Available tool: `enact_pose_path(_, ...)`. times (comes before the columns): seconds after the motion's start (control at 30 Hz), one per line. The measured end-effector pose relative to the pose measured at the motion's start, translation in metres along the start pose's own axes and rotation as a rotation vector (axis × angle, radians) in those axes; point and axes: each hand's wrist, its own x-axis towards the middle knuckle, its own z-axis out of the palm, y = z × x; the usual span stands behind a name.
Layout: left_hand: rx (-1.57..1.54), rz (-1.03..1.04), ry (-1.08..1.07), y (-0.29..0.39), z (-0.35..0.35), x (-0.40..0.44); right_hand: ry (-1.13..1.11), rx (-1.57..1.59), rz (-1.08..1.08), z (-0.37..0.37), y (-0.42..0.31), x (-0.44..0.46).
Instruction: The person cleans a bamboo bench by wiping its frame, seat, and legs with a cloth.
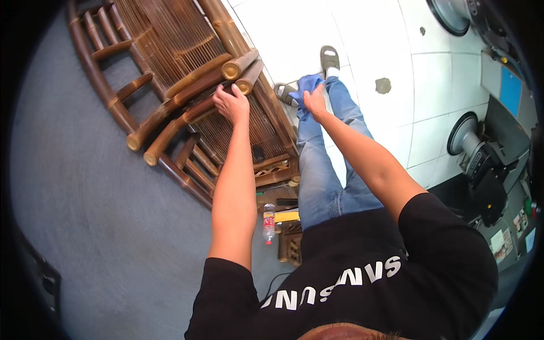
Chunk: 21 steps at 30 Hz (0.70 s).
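Note:
My left hand is at the end of a dark brown bamboo armrest, its fingers curled over the pole. Two round bamboo pole ends jut out just above it. The pole belongs to slatted bamboo seating standing at the left. In front of my legs, my right hand is closed around a bunched blue cloth. Part of the cloth is hidden behind the fingers, and it hangs apart from the bamboo.
A plastic bottle with a red cap lies near a yellow object below the seating. Round-based stools or chairs stand at the right on the white tiled floor. Grey floor spreads across the left.

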Motion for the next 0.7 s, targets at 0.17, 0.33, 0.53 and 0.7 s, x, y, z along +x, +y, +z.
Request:
enact_pose_path(0.17, 0.085, 0.204, 0.318, 0.032, 0.064, 0.095, -0.053, 0.01, -0.027, 0.09, -0.005, 0.074)
enact_pose_path(0.33, 0.117, 0.146, 0.222, 0.029, 0.107, 0.105, -0.014, 0.256, -0.226, 0.125, -0.054, 0.066)
enact_pose_path(0.53, 0.373, 0.47, 0.364, 0.013, 0.116, 0.109, -0.222, 0.4, -0.377, 0.162, -0.112, 0.054)
enact_pose_path(0.7, -0.107, 0.336, 0.225, 0.03, 0.105, 0.111, -0.152, 0.48, -0.423, 0.198, -0.078, 0.083)
